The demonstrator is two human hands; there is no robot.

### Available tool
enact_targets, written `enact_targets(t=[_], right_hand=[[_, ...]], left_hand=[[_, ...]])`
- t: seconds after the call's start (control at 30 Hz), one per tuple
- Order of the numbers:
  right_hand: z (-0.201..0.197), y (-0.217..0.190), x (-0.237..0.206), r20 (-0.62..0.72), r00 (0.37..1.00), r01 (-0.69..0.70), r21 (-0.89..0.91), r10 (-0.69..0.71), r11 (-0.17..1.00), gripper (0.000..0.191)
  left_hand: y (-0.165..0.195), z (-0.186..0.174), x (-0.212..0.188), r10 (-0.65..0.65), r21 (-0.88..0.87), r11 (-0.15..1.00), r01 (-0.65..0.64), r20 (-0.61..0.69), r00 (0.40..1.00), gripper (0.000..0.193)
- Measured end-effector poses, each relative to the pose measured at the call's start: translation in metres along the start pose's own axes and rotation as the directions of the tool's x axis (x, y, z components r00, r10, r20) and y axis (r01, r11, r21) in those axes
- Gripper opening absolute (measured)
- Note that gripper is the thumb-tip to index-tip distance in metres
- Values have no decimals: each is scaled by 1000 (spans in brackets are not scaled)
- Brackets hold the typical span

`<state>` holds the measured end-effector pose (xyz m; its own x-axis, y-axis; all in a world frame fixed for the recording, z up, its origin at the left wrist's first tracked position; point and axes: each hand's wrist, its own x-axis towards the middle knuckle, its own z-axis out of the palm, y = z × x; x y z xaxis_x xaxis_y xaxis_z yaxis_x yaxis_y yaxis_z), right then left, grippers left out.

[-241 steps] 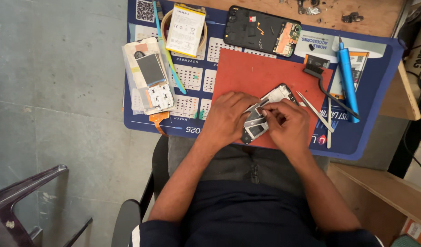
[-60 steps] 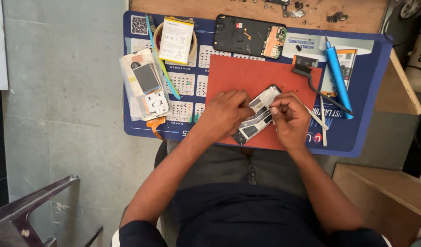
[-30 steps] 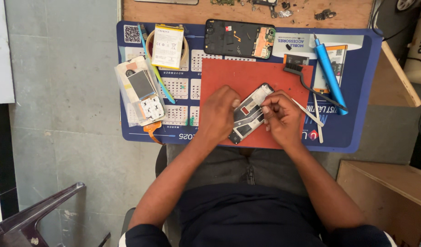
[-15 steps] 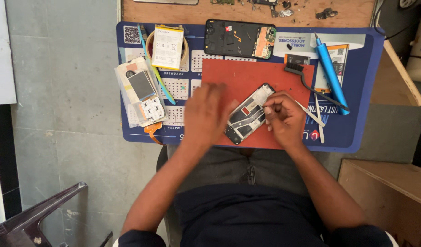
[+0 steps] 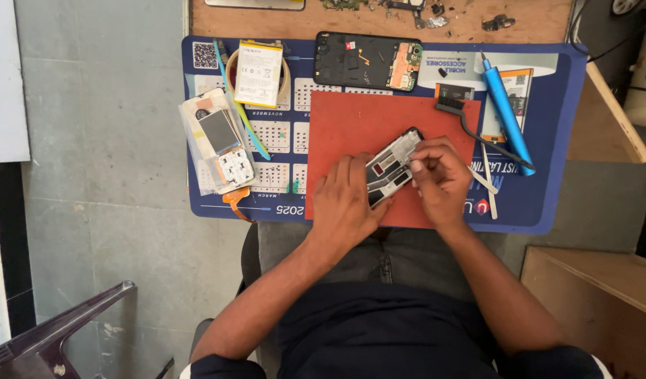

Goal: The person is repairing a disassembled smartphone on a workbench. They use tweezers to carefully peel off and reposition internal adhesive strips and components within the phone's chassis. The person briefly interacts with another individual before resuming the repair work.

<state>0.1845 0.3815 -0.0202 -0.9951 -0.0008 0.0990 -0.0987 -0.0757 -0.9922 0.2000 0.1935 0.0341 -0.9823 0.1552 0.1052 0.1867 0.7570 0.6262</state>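
From above, the left hand (image 5: 347,203) lies flat, fingers together, pinning the lower end of the opened phone (image 5: 391,167) to the red mat (image 5: 351,123). The right hand (image 5: 442,175) pinches something small at the phone's upper edge; what it is I cannot tell. A firm left hand and small right-hand moves would serve best here. The mat sits on a blue sheet (image 5: 547,203) over a wooden bench (image 5: 533,17), with a second phone (image 5: 368,61), a battery (image 5: 258,72) and a blue tool (image 5: 507,116) around; grey tiles (image 5: 105,140) lie to the left.

Phone frame (image 5: 391,167) on mat (image 5: 351,126)
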Motion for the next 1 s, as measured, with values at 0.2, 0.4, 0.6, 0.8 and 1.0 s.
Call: enact_targets(t=[0.2,0.4,0.6,0.8,1.0], right_hand=[[7,-6,-2,37,994,111,-284,-105,952,10],[12,-9,-2,113,983,181,-411,-147,894,14],[17,-11,-4,163,966,253,-473,-198,844,15],[21,-13,-2,253,943,315,-474,-215,822,12],[19,-11,-1,216,952,292,-418,-219,860,15]], left_hand=[[2,-2,-4,24,-94,995,-23,7,1000,74],[2,-3,-5,36,-82,996,-37,-5,999,72],[-3,-2,-8,42,-72,997,-42,-3,999,69],[-4,1,-6,2,-92,996,0,17,1000,72],[-5,3,-6,3,-117,993,-3,6,1000,72]])
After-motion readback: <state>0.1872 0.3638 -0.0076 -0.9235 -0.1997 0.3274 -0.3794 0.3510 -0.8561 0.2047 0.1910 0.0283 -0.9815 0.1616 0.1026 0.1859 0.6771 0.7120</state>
